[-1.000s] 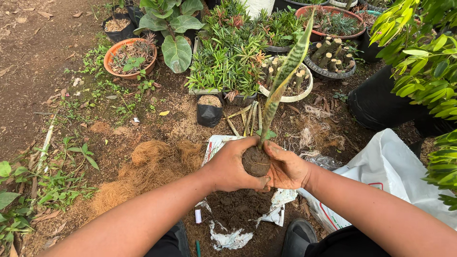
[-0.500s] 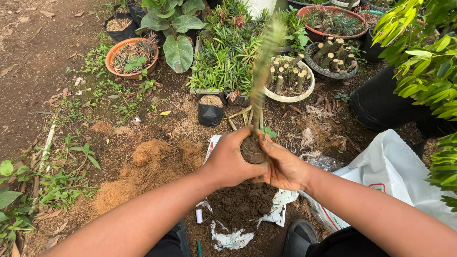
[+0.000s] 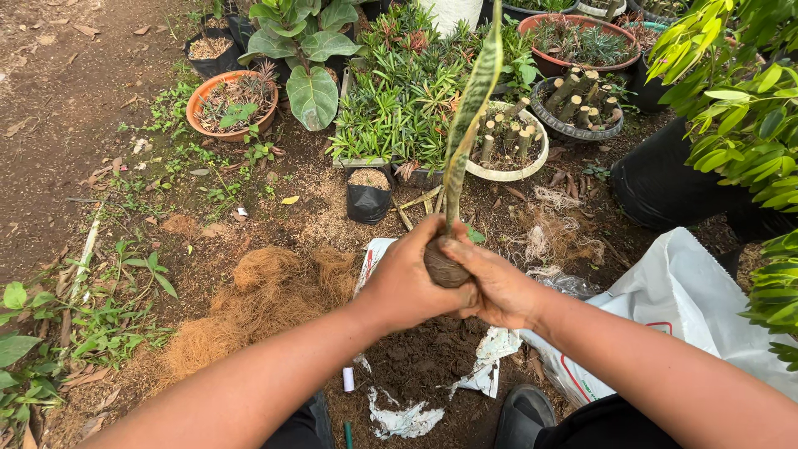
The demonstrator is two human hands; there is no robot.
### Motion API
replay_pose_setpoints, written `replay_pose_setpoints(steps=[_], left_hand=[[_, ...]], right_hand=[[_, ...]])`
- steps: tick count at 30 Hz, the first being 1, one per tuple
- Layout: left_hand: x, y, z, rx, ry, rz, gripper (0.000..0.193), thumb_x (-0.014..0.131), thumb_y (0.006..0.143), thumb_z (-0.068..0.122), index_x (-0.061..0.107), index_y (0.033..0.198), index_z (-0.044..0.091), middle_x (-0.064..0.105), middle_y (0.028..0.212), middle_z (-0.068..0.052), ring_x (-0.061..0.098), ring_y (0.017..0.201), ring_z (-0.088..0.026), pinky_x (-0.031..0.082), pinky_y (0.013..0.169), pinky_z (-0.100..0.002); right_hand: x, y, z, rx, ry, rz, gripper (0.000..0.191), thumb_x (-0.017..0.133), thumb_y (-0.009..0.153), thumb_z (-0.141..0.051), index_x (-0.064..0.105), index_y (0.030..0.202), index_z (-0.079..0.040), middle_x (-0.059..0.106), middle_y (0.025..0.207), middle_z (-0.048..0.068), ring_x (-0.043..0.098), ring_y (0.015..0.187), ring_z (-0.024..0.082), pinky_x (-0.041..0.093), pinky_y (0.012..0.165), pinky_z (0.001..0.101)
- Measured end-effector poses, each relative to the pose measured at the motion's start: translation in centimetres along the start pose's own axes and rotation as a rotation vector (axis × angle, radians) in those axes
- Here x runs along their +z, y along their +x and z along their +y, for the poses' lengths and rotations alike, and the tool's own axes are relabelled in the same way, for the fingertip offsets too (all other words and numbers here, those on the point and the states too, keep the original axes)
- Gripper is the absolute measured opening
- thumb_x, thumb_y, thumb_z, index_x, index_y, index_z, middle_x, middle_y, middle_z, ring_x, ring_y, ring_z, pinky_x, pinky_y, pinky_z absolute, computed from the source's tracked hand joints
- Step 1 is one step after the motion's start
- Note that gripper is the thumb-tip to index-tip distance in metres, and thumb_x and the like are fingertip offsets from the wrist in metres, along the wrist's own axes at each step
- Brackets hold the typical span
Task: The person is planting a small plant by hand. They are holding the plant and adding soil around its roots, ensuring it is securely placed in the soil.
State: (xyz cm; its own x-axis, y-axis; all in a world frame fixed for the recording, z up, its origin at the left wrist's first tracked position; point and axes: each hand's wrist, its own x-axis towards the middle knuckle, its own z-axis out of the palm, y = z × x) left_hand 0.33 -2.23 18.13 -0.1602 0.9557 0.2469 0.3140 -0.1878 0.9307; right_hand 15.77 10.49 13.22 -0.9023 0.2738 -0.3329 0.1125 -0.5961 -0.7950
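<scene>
Both hands clasp a round brown root ball (image 3: 443,268) wrapped in coconut fibre. Out of it rises a tall mottled green and yellow sword-shaped leaf (image 3: 470,112), nearly upright. My left hand (image 3: 407,278) cups the ball from the left and my right hand (image 3: 497,287) presses it from the right, thumbs near the leaf's base. Below the hands lies a heap of dark soil (image 3: 420,362) on torn white plastic (image 3: 490,366).
A pile of brown coconut fibre (image 3: 249,303) lies left. A small black grow bag (image 3: 369,195), potted plants (image 3: 229,100) and a bowl of cut stems (image 3: 507,145) stand behind. A white sack (image 3: 673,308) sits right, a leafy shrub (image 3: 748,108) overhangs. My shoe (image 3: 519,416) is below.
The leaf has swung from leaning right to almost upright. Both hands have stayed closed round the root ball, turning it slightly.
</scene>
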Motion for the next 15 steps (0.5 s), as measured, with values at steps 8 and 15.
replay_pose_setpoints(steps=[8,15], left_hand=[[-2.1,0.2,-0.3,0.076,-0.303,-0.381,0.08,0.089,0.07,0.022,0.056,0.141,0.01,0.063,0.143,-0.007,0.06,0.135,-0.021,0.045,0.121,-0.04],[-1.2,0.3,-1.3,-0.006,-0.168,-0.1,0.061,0.088,0.071,0.018,0.065,0.126,0.009,0.074,0.12,-0.005,0.073,0.112,-0.016,0.058,0.104,-0.034]], right_hand=[[-1.1,-0.6,0.4,0.197,0.131,-0.182,0.068,0.066,0.084,-0.054,0.044,0.135,-0.014,0.066,0.113,0.009,0.073,0.082,0.018,0.062,0.063,0.0287],[-0.6,-0.2,0.4,0.051,0.066,-0.1,0.054,0.068,0.107,-0.043,0.045,0.138,-0.005,0.062,0.111,0.014,0.067,0.082,0.02,0.061,0.071,0.034]])
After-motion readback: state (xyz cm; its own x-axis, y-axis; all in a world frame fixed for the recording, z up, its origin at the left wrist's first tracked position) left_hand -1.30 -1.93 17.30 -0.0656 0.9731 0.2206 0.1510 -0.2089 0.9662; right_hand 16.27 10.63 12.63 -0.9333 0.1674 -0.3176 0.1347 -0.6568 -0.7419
